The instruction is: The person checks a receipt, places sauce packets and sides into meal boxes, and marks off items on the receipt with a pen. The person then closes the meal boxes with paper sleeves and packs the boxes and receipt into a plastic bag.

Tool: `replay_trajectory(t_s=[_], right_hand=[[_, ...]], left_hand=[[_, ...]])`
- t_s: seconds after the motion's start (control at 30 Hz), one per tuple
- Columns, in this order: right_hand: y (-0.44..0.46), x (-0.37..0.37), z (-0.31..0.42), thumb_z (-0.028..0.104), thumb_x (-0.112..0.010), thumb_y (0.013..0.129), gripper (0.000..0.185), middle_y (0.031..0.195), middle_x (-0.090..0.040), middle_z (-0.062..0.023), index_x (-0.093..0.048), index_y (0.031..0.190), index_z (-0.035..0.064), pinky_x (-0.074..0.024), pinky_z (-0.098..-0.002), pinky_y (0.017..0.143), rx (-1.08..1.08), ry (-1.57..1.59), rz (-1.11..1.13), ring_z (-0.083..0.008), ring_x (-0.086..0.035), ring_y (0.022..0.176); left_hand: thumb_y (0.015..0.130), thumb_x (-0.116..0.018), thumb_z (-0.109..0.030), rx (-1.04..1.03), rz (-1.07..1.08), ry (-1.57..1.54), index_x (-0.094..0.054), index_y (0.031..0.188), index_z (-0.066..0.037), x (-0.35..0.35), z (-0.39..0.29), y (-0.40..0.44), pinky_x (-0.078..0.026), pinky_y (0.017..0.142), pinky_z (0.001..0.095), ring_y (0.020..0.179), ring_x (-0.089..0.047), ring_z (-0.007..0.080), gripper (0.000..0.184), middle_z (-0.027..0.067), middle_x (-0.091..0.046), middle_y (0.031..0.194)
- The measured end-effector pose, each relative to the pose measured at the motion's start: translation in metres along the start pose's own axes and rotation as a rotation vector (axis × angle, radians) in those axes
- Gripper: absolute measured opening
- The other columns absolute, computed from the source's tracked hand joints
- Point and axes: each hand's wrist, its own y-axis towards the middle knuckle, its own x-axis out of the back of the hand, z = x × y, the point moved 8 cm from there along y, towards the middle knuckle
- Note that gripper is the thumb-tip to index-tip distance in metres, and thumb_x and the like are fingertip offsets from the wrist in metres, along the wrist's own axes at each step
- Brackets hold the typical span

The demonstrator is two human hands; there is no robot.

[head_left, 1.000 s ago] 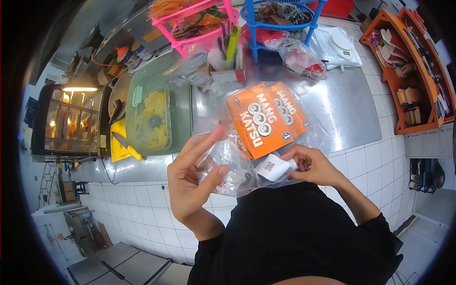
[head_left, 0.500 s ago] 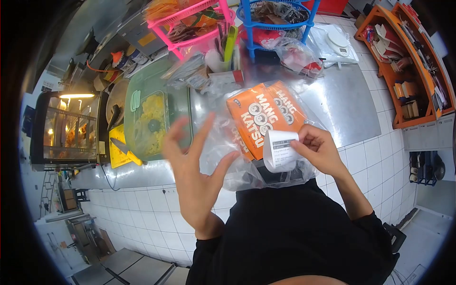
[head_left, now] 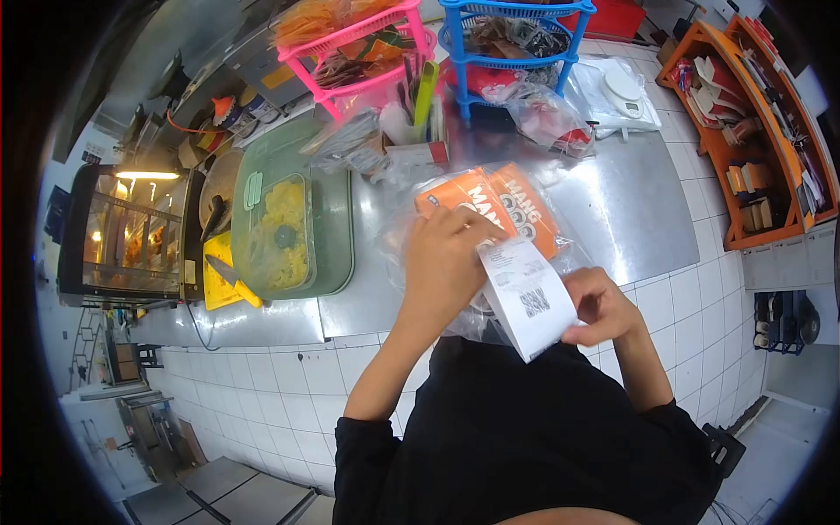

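Note:
A long white printed receipt (head_left: 523,293) with a square code hangs between my hands, over the near end of two orange boxes (head_left: 530,208) in a clear plastic bag (head_left: 398,241). My left hand (head_left: 444,269) is closed at the receipt's upper left corner, its fingers bent in front of the boxes and covering part of their lettering. On the other side, my right hand (head_left: 605,306) has its fingers curled and its thumb against the receipt's right edge, gripping it. The boxes lie on the steel table (head_left: 643,197).
Left of the bag stands a green lidded tub (head_left: 341,227) with yellow food, beside a knife (head_left: 223,269) on a yellow cutting board (head_left: 214,289). Pink (head_left: 350,39) and blue (head_left: 512,59) basket racks and a white scale (head_left: 623,92) stand at the back.
My left hand has come right from open air, fingers spread, to the receipt's top corner. The receipt has unfolded from a curled loop, and my right hand has moved slightly down and right.

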Motion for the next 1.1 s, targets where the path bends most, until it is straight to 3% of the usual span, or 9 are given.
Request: replay_trajectory(t_s=[0.13, 0.27, 0.37, 0.47, 0.57, 0.67, 0.87, 0.97, 1.1], right_hand=[[-0.013, -0.01, -0.008, -0.004, -0.069, 0.083, 0.008, 0.088, -0.07, -0.008, -0.064, 0.09, -0.0048, -0.0512, -0.024, 0.064, -0.22, -0.063, 0.326, -0.0099, -0.065, 0.074], [-0.018, 0.011, -0.034, 0.012, -0.068, 0.092, 0.033, 0.099, -0.071, -0.0135, -0.053, 0.117, -0.0026, -0.0534, -0.0261, 0.068, -0.763, -0.278, 0.185, -0.0117, -0.069, 0.086], [0.004, 0.012, -0.029, 0.008, -0.067, 0.092, 0.042, 0.1, -0.068, -0.0115, -0.046, 0.127, -0.0008, -0.0534, -0.0258, 0.074, -0.419, -0.484, 0.138, -0.0119, -0.067, 0.09], [0.025, 0.02, -0.031, 0.018, -0.071, 0.093, 0.035, 0.092, -0.067, -0.0074, -0.049, 0.117, 0.004, -0.0486, -0.0253, 0.071, -0.412, -0.244, -0.174, -0.009, -0.062, 0.085], [0.04, 0.025, -0.029, 0.017, -0.07, 0.093, 0.033, 0.088, -0.065, -0.0037, -0.049, 0.116, 0.0056, -0.0471, -0.0253, 0.069, -0.211, -0.413, -0.335, -0.0076, -0.059, 0.081], [0.046, 0.029, -0.048, 0.016, -0.071, 0.093, 0.037, 0.091, -0.066, -0.0043, -0.047, 0.12, 0.0063, -0.0485, -0.0246, 0.069, -0.22, -0.257, -0.237, -0.0081, -0.06, 0.083], [0.059, 0.025, -0.039, 0.001, -0.071, 0.087, 0.052, 0.103, -0.066, -0.0095, -0.042, 0.13, 0.0086, -0.0521, -0.0253, 0.068, -0.207, -0.126, -0.46, -0.0127, -0.065, 0.09], [0.063, 0.026, -0.041, -0.006, -0.07, 0.083, 0.058, 0.114, -0.062, -0.0135, -0.041, 0.131, 0.0092, -0.0521, -0.0251, 0.068, -0.084, -0.165, -0.426, -0.0144, -0.066, 0.092], [0.058, 0.026, -0.027, -0.009, -0.069, 0.082, 0.058, 0.119, -0.06, -0.0118, -0.042, 0.131, 0.0083, -0.0528, -0.0274, 0.072, -0.166, -0.31, -0.505, -0.0154, -0.066, 0.098]], left_hand=[[0.066, -0.069, 0.009, 0.259, -0.199, -0.068, -0.072, 0.093, -0.013, 0.013, 0.033, 0.003, -0.05, 0.059, 0.0304, 0.07, -0.064, 0.0211, 0.035, 0.0003, -0.066, 0.087], [0.067, -0.064, 0.011, 0.116, -0.314, -0.02, -0.072, 0.092, -0.012, 0.024, 0.035, 0.007, -0.052, 0.057, 0.0263, 0.073, -0.068, 0.0192, 0.035, -0.0001, -0.07, 0.097], [0.068, -0.065, 0.008, -0.044, -0.263, 0.009, -0.073, 0.092, -0.012, 0.015, 0.026, 0.005, -0.053, 0.062, 0.026, 0.08, -0.07, 0.0179, 0.032, 0.0013, -0.072, 0.105], [0.07, -0.069, -0.002, -0.124, -0.204, 0.033, -0.074, 0.087, -0.012, 0.003, 0.011, -0.016, -0.055, 0.069, 0.0291, 0.087, -0.069, 0.0162, 0.02, -0.0004, -0.072, 0.104], [0.07, -0.07, -0.007, -0.422, -0.225, 0.061, -0.072, 0.082, -0.012, 0.001, -0.013, -0.039, -0.053, 0.07, 0.0281, 0.088, -0.067, 0.0137, 0.013, -0.0037, -0.072, 0.099], [0.07, -0.071, -0.01, -0.533, -0.157, 0.059, -0.071, 0.081, -0.011, -0.011, -0.017, -0.056, -0.052, 0.07, 0.0258, 0.09, -0.065, 0.0129, 0.011, -0.0045, -0.071, 0.096], [0.075, -0.071, -0.012, -0.626, -0.08, 0.023, -0.072, 0.085, -0.015, -0.018, -0.017, -0.069, -0.05, 0.074, 0.0269, 0.096, -0.065, 0.0125, 0.011, -0.0048, -0.071, 0.101], [0.076, -0.073, -0.013, -0.609, -0.246, 0.154, -0.072, 0.088, -0.017, -0.002, -0.018, -0.065, -0.049, 0.075, 0.0302, 0.095, -0.066, 0.0129, 0.013, -0.0045, -0.07, 0.097], [0.076, -0.077, -0.016, -0.118, -0.428, 0.611, -0.072, 0.091, -0.019, 0.031, 0.002, -0.031, -0.047, 0.075, 0.0324, 0.089, -0.065, 0.0136, 0.016, -0.0048, -0.068, 0.087]])
